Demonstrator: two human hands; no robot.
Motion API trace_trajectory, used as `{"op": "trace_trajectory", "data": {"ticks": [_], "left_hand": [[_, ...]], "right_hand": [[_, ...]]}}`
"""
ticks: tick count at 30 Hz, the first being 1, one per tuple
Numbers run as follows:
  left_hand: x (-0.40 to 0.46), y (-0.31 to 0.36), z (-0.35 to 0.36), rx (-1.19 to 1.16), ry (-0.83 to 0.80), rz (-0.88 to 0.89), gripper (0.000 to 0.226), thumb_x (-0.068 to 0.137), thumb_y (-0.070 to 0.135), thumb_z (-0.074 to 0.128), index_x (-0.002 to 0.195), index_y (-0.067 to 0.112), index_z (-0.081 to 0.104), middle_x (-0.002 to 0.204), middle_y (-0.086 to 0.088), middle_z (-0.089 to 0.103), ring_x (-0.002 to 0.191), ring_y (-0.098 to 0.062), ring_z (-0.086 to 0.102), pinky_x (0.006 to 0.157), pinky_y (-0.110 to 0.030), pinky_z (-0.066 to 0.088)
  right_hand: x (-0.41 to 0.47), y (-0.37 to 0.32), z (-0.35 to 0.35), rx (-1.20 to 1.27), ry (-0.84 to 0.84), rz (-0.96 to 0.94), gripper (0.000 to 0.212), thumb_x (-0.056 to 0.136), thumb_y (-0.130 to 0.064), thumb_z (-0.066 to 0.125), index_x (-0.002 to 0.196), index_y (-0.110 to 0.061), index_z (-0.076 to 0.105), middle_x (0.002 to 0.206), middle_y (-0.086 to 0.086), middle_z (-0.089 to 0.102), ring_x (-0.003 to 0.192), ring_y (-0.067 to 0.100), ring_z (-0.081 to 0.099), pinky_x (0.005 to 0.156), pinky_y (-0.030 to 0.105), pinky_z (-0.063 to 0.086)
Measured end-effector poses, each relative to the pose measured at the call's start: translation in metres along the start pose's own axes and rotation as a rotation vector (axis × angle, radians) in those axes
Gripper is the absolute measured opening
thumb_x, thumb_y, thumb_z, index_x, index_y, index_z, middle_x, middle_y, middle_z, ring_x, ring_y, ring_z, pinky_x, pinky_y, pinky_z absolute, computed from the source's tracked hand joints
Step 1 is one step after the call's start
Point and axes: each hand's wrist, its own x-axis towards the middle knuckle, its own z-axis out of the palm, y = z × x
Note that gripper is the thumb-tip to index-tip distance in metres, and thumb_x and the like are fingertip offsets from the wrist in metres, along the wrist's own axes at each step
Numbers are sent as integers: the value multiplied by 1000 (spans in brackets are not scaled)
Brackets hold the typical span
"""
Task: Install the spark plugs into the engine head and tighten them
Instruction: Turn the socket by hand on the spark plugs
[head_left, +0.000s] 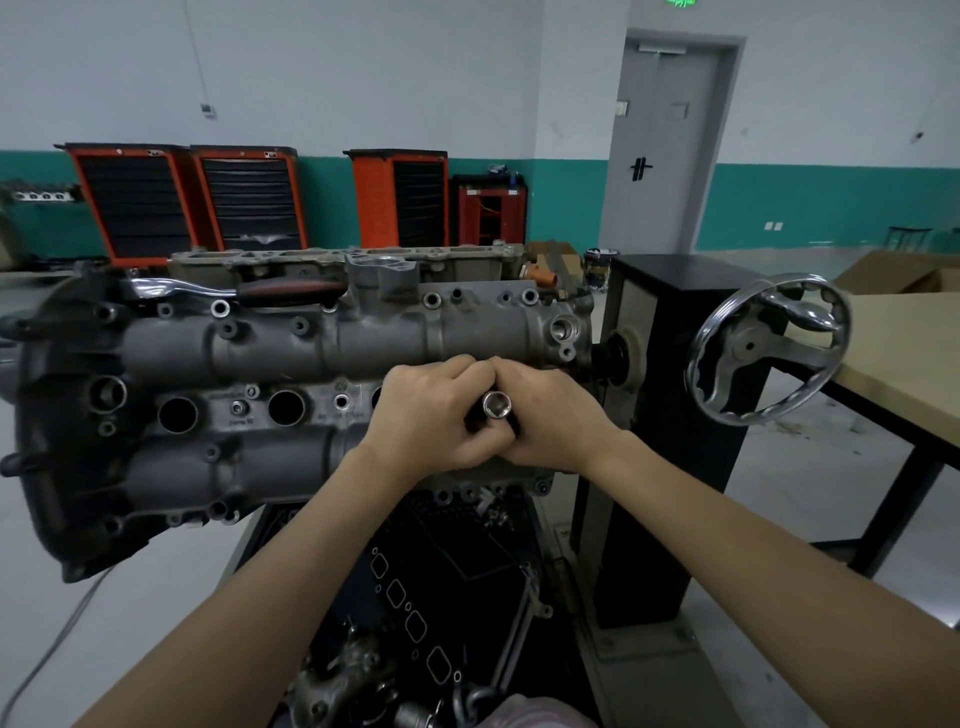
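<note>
Both hands meet over the right end of the engine head (322, 364), which is clamped sideways on a black engine stand (670, 415) so that the row of spark plug wells faces the person. The left hand (426, 415) and the right hand (550, 415) are curled, knuckle to knuckle, round a chrome spark plug socket (497, 404), whose open end points up toward the camera; the grip from both sides probably keeps the socket straight over the well at the right end of the row while it is turned by the fingers. Whether a spark plug already sits beneath the socket cannot be told, since the hands cover that well entirely. To the left of the hands along the engine head, two spark plug wells (177, 414) and (286, 408) gape dark and seemingly empty, and the edge of a third well (377, 397) shows just beside the left hand. A ratchet wrench (234, 291) with a dark handle lies along the upper edge of the engine head, well apart from the hands, laid where it can be reached once finger-tightening is done. Just right of the engine head, the stand's chrome handwheel (769, 348) sits untouched. Judging by the open wells, the task is at an early stage: one plug being started by hand, the others not yet fitted.
</note>
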Motion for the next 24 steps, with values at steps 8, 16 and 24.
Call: {"op": "trace_trajectory", "data": {"ticks": [8, 16, 24], "left_hand": [[-9, -2, 6, 0, 36, -92, 35, 78, 31, 55, 55, 7, 46, 49, -4, 46, 38, -20, 42, 40, -21, 27], [-9, 1, 4, -38, -34, -68, 30, 80, 24, 49, 62, 1, 53, 54, -9, 50, 37, -26, 43, 42, -20, 27], [-10, 1, 4, -23, -18, -84, 31, 79, 30, 51, 61, 5, 49, 55, -6, 49, 41, -23, 45, 45, -19, 25]], "right_hand": [[-1, 0, -1, -2, 32, -15, 17, 71, 1, 65, 79, 3, 50, 70, 12, 58, 53, 34, 55, 41, 33, 39], [-2, -2, 1, 27, 48, 20, 21, 73, -7, 64, 85, -1, 49, 73, 9, 59, 57, 31, 56, 43, 37, 44], [-1, -1, 0, -17, 22, -13, 17, 71, -2, 60, 82, 4, 49, 70, 15, 58, 51, 36, 55, 39, 34, 42]]}}
